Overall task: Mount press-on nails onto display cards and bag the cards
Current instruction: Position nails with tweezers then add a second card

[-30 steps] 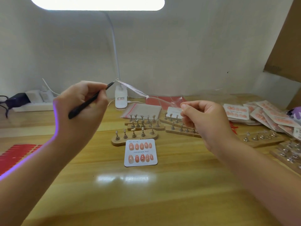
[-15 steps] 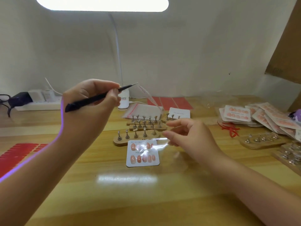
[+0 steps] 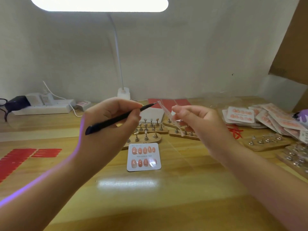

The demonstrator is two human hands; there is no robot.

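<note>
Since a moment ago, right hand (image 3: 198, 120) rose to the clear strip (image 3: 168, 114), fingers loosely curled; I judge it may cling to the tweezers (image 3: 120, 118) pinched by left hand (image 3: 106, 124).

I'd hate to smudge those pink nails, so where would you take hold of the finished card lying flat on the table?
Pinch the display card by its bare lower edge, coming from the near side. The nails sit in two rows higher up, leaving a plain white margin below, and the wooden stands crowd its far edge. As it lies flat on the table, a fingertip would probably need to lift that edge first.
</note>
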